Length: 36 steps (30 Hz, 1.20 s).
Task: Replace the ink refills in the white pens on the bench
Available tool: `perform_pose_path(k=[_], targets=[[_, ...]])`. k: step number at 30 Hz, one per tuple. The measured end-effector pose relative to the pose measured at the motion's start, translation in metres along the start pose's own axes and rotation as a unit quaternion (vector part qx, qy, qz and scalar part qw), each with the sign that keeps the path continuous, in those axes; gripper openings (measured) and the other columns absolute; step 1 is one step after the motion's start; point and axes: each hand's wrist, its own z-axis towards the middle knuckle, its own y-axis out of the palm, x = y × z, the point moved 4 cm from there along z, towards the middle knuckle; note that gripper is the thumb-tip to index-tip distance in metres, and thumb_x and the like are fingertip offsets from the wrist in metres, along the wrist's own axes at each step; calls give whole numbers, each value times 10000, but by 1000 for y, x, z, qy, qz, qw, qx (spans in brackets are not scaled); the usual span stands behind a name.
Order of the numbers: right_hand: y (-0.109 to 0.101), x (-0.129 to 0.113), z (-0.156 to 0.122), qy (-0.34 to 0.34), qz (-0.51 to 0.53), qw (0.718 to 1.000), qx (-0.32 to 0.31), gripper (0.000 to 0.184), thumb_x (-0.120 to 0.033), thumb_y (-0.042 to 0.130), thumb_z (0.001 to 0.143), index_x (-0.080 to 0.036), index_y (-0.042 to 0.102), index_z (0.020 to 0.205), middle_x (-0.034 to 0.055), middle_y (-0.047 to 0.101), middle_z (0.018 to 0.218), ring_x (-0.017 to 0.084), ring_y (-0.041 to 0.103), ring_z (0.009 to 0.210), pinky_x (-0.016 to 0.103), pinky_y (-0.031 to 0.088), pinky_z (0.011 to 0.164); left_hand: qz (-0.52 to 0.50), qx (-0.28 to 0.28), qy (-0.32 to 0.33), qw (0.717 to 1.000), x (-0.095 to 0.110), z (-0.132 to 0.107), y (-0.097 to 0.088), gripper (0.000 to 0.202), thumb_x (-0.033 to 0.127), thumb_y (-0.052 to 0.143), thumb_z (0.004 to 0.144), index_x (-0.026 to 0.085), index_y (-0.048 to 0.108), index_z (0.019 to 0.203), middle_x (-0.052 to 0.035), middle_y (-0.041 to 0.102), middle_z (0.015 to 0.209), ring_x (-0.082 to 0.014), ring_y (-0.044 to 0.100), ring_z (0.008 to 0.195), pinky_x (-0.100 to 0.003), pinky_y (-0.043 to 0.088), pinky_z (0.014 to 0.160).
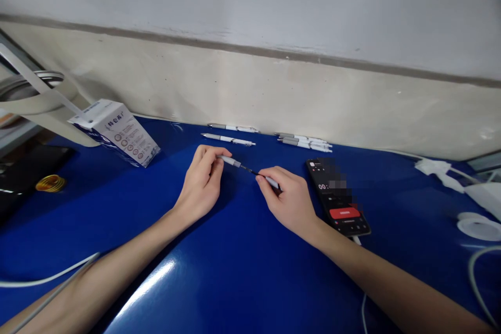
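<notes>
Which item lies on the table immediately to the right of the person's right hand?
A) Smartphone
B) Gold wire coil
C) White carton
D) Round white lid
A: the smartphone lies on the blue table just beside the right hand, its screen lit with a red button.

On my phone point(337, 198) the timer read 00: — the digits after it were blurred — and the red button point(344, 213) below carried a label too small to read. The white carton point(117, 133) bore dark lettering — skewed, illegible.
</notes>
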Motion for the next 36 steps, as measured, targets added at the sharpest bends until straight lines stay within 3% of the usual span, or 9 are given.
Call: perform_pose_path(k=[12,25,36], targets=[[1,1,1,-3,-1,1000,4,138,-247,529,910,-197,655,888,3,648,787,121,587,678,256,418,650,-5,-17,3,1000,-1,-1,1,220,195,401,969,241,592,1067,-17,516,994,-130,502,793,-274,414,696],[1,-2,-1,-17,-13,1000,-9,133,-257,524,913,-201,644,915,4,638,794,123,581,681,262,417,642,8,-67,57,996,7,-3,4,215,191,411,963,228,575,1099,-16,534,1014,-120,534,800,-267,427,701],[4,-5,-3,-82,-6,997,-14,133,-192,504,905,-164,629,941,54,623,851,162,565,773,303,454,715,13,-116,87,989,11,-4,7,210,241,432,966,219,596,1096,-20,573,998,-135,567,838,-280,444,761]])
